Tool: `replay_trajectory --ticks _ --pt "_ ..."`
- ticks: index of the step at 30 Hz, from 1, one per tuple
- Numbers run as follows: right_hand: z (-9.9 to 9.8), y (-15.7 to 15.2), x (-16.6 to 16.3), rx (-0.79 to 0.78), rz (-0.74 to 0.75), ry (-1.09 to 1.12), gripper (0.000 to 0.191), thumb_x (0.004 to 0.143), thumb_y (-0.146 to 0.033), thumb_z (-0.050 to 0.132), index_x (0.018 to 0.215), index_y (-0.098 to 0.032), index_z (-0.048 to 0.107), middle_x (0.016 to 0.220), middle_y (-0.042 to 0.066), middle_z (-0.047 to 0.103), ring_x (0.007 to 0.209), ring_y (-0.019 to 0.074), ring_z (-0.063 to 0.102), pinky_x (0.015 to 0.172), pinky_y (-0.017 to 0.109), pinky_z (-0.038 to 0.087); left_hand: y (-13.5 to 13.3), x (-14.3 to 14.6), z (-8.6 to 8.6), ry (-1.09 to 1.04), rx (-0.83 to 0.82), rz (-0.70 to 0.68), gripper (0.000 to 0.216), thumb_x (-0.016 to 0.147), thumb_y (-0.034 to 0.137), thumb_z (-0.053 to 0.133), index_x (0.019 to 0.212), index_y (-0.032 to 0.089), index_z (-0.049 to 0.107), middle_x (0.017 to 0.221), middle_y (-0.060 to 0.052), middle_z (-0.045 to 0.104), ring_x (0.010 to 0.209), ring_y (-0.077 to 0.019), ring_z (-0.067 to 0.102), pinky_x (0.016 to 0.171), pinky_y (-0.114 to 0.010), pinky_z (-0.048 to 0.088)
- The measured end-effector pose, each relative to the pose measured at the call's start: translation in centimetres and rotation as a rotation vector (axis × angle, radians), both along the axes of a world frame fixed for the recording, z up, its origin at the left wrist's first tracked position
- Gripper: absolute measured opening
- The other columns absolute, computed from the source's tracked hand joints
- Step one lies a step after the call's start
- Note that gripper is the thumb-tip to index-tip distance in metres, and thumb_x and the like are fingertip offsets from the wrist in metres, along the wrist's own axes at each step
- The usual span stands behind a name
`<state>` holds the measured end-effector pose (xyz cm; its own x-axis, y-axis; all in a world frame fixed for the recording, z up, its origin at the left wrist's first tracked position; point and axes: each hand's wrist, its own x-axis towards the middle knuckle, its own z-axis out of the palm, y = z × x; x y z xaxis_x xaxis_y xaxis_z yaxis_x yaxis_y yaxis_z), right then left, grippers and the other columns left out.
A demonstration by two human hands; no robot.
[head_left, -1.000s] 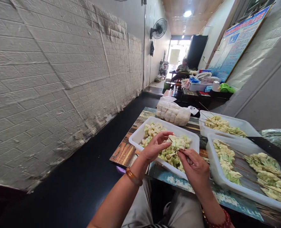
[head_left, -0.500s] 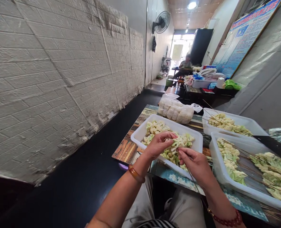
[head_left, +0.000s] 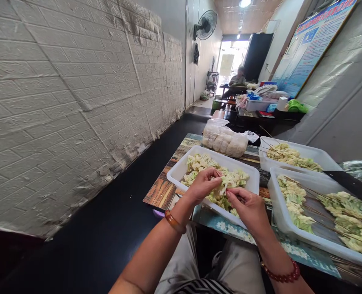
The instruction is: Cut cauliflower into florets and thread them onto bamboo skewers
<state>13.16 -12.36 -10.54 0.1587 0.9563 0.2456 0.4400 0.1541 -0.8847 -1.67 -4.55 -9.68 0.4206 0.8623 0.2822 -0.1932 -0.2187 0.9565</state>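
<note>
Narrow room, white brick-patterned wall (head_left: 92, 102) on the left, dark floor (head_left: 116, 228) beside it; a person (head_left: 238, 77) sat at a table far back. Wooden tabletop (head_left: 161, 192) carried the near tray (head_left: 254, 181), and a plastic bag (head_left: 225, 141) of pale, rounded contents lay just behind that tray.

Hands: left hand (head_left: 205, 183) had its grip curled around one side of a cauliflower piece (head_left: 225, 185); right hand (head_left: 248, 206) pinched at the other side with thumb and fingertips. Piece was held up over the near tray, between the two hands. Whether a stick ran through it could not be told, fingers being in the way.

Judged done: the right tray (head_left: 321, 246) held cauliflower strung in rows (head_left: 343, 204), thin sticks running out from them across the tray floor. The far tray (head_left: 327, 157), just behind it, held a further heap of cauliflower (head_left: 291, 157) with sticks (head_left: 269, 135) jutting over the rim. Number of finished sticks not countable, as rows overlapped.

Judged left: the near tray contained a good spread of loose cauliflower (head_left: 199, 162), no sticks seen among it. Estimate: work well under way, a fair share strung, but a sizeable batch remaining. Step in hand was probably the threading of one piece. Next move likely called for steadying it with the left while the right fed a stick; a brittle floret might split if pushed hard
</note>
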Motion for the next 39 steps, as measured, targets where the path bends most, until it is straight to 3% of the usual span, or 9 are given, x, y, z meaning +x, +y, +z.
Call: replay_trajectory --ticks 4,9,16,22,28,34,39 --pt "-0.1 0.0 -0.3 0.046 -0.034 -0.1 0.025 0.08 -0.039 0.059 0.079 -0.019 0.074 0.077 0.005 0.071 0.068 0.0193 0.062 0.066 0.03 0.048 0.1 0.4 -0.1 0.076 -0.054 0.05 0.013 0.068 0.021 0.057 0.06 0.015 0.048 0.073 -0.001 0.053 0.07 -0.0111 0.047 0.065 -0.024 0.036" --pt "-0.8 0.5 0.3 -0.069 -0.016 0.077 0.031 0.081 -0.045 0.059 0.082 -0.017 0.072 0.071 0.004 0.067 0.06 0.0166 0.058 0.056 0.027 0.045 0.2 0.5 0.3 0.094 -0.183 -0.026 0.018 0.071 0.033 0.06 0.07 0.015 0.054 0.064 0.003 0.048 0.057 -0.0082 0.039 0.054 -0.022 0.029" --pt "-0.8 0.8 0.7 -0.099 0.039 0.274 0.036 0.08 -0.05 0.062 0.085 -0.015 0.068 0.066 0.0 0.06 0.054 0.0121 0.051 0.052 0.023 0.04 -0.1 0.1 1.0 -0.007 -0.266 -0.183 0.034 0.069 0.044 0.069 0.081 0.016 0.054 0.07 0.002 0.051 0.059 -0.0076 0.044 0.055 -0.02 0.033" --pt "-0.8 0.7 0.6 -0.13 0.012 0.227 0.037 0.078 -0.052 0.063 0.083 -0.016 0.067 0.067 0.001 0.061 0.055 0.0133 0.053 0.053 0.025 0.041 0.0 0.1 0.8 -0.059 -0.26 -0.115 0.034 0.061 0.035 0.076 0.081 0.015 0.057 0.076 0.002 0.054 0.063 -0.0075 0.047 0.058 -0.021 0.035" --pt "-0.9 0.8 0.4 -0.116 -0.001 0.277 0.04 0.076 -0.053 0.064 0.091 -0.016 0.065 0.068 0.002 0.063 0.056 0.0141 0.054 0.051 0.025 0.044 0.1 0.0 0.6 -0.063 -0.196 -0.081 0.026 0.065 0.029 0.073 0.081 0.015 0.059 0.085 0.0 0.056 0.073 -0.0096 0.049 0.067 -0.022 0.037" --pt "-1.4 0.8 0.4 -0.09 -0.014 0.276 0.045 0.077 -0.052 0.064 0.105 -0.016 0.066 0.07 0.001 0.064 0.054 0.0127 0.054 0.052 0.025 0.046 0.0 0.0 0.6 -0.079 -0.2 -0.081 0.026 0.066 0.03 0.073 0.082 0.015 0.058 0.086 0.0 0.056 0.075 -0.0103 0.05 0.071 -0.023 0.038" --pt "-1.5 0.8 0.4 -0.087 -0.01 0.282 0.046 0.078 -0.053 0.063 0.103 -0.015 0.067 0.072 0.004 0.065 0.056 0.0139 0.055 0.052 0.026 0.046 0.0 0.0 0.6 -0.069 -0.215 -0.089 0.027 0.066 0.032 0.073 0.082 0.015 0.058 0.088 -0.001 0.056 0.076 -0.0108 0.051 0.07 -0.023 0.037"
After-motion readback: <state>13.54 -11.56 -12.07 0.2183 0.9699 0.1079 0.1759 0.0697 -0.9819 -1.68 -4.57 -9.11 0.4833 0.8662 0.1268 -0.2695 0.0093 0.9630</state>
